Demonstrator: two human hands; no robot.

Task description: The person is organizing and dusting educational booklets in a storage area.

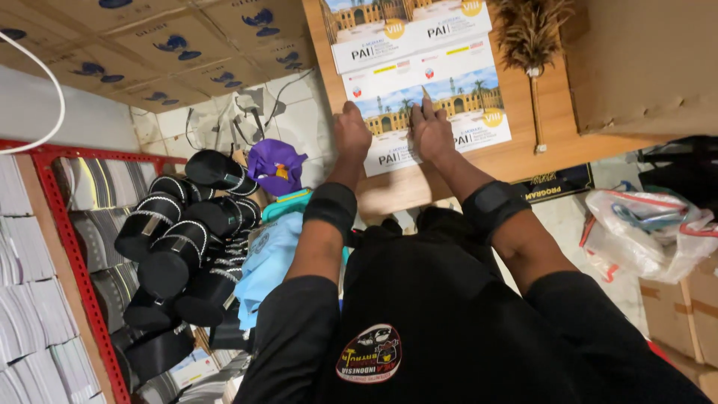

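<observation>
shelf frame (71,247): red metal upright at far left, stacks of paper bundles (30,314) packed inside it.
black caps (176,254): pile of round black caps with thin white trim, just right of the red frame, some stacked on each other.
purple cloth (275,164): bunched purple item above the caps, near the tiled floor.
blue cloth (269,262): light blue fabric below the purple one, touching the cap pile and the person's left sleeve.
left hand (351,135): palm down, fingers bent, pressing on the left edge of the near booklet; not closed around anything, grip state = flat contact only.
booklet (430,120): printed cover with a building photo and white band, lying flat on the wooden board (523,150); both hands rest on it. More booklets (407,30) of the same print lie just beyond it, overlapping.
right hand (432,131): palm down, fingers stretched flat on the middle of the same booklet; open, holding nothing, just pressing.
wrist bands: black band on each forearm, below the hands.
feather duster (532,45): brown feathers, thin stick, lying on the board right of the booklets, apart from the hands.
cardboard box (647,67): brown, at the board's right end.
plastic bag (647,232): clear, crumpled, on the floor at far right, well apart from the hands.
</observation>
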